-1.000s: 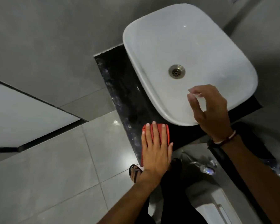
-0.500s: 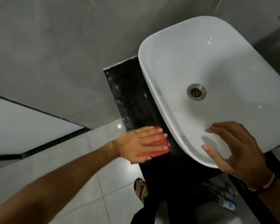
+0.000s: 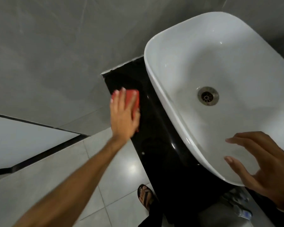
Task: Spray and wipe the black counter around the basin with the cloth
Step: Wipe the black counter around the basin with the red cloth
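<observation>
The table (image 3: 156, 128) is glossy black stone, showing bright reflections. The basin (image 3: 195, 51) is smooth, shiny white ceramic with a dull metal drain (image 3: 208, 96). The cloth (image 3: 134, 99) looks soft, matt red; the floor (image 3: 118, 171) tiles are glossy grey.

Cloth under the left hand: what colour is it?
The cloth is plain red, seen in the head view under the left hand on the black counter.

Beyond your left grip (image 3: 123, 118) you had a matte grey wall (image 3: 56, 46). Below it and to its left lay pale, glossy floor tiles (image 3: 39, 174) with thin grout lines, one showing a bright glare (image 3: 132, 167). Farther left ran a white panel (image 3: 23, 136) edged by a black strip (image 3: 39, 155).
</observation>
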The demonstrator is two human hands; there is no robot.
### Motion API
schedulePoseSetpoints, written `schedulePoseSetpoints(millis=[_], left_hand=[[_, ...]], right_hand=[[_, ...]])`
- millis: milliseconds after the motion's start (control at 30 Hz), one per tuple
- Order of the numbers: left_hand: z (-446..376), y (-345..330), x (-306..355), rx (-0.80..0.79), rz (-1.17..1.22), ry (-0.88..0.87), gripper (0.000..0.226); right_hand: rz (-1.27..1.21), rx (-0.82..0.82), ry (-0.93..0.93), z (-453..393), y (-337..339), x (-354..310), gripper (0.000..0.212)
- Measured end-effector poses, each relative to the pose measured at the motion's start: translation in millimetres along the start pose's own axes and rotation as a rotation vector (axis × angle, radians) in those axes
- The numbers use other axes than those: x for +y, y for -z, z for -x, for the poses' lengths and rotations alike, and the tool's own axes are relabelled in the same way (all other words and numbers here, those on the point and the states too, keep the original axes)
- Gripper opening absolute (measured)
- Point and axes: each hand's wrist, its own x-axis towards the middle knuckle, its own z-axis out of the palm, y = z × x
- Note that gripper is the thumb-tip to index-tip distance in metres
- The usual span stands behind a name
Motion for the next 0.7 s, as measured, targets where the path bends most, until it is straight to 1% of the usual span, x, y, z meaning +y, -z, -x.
schedulePoseSetpoints(millis=[33, 67, 133, 167, 233, 267, 300, 333, 367, 433, 500, 567, 633, 667, 700], left_hand=[[34, -6, 15, -0.032, -0.013, -0.104, 0.066], [69, -13, 27, -0.086, -0.017, -0.252, 0.067], [121, -15, 34, -0.221, -0.006, -0.595, 0.063], [123, -13, 28, -0.285, -0.006, -0.758, 0.06], [85, -5, 9, -0.349, -0.049, -1.032, 0.055], [58, -1, -1, -0.351, -0.093, -1.107, 0.053], [28, 4, -13, -0.345, -0.137, -1.12, 0.052], [-5, 10, -26, -0.331, -0.182, -1.082, 0.052], [-37, 17, -39, -0.316, -0.218, -0.996, 0.052], [-91, 34, -61, -0.284, -0.259, -0.763, 0.057], [-121, 43, -70, -0.263, -0.239, -0.499, 0.066], [-122, 36, -56, -0.195, -0.21, -0.284, 0.07], [-100, 22, -23, -0.124, -0.221, -0.083, 0.067], [-83, 12, -3, -0.109, -0.226, -0.022, 0.067], [-61, 2, 18, -0.115, -0.236, -0.001, 0.067]], right_hand=[[-0.001, 0.001, -0.005, 0, 0, -1, 0.059], [-0.003, -0.002, -0.01, 0, -1, -2, 0.059], [-0.004, -0.015, -0.026, 1, -1, -3, 0.059], [-0.004, -0.016, -0.035, 1, -1, -3, 0.058], [-0.01, -0.009, -0.049, 2, -2, -3, 0.056], [-0.011, -0.006, -0.055, 3, -3, -2, 0.054], [-0.012, -0.001, -0.06, 2, -3, -2, 0.053], [-0.016, 0.002, -0.063, 0, -3, -2, 0.052], [-0.016, 0.002, -0.064, 0, -3, -2, 0.052], [-0.008, -0.003, -0.058, 0, -3, -1, 0.05], [-0.014, 0.001, -0.043, -3, -4, -2, 0.047], [-0.012, 0.013, -0.038, -1, -3, -3, 0.044], [-0.015, 0.02, -0.032, -2, -3, -4, 0.043], [-0.017, 0.023, -0.025, -1, -3, -4, 0.042], [-0.017, 0.025, -0.016, 0, -3, -3, 0.042]])
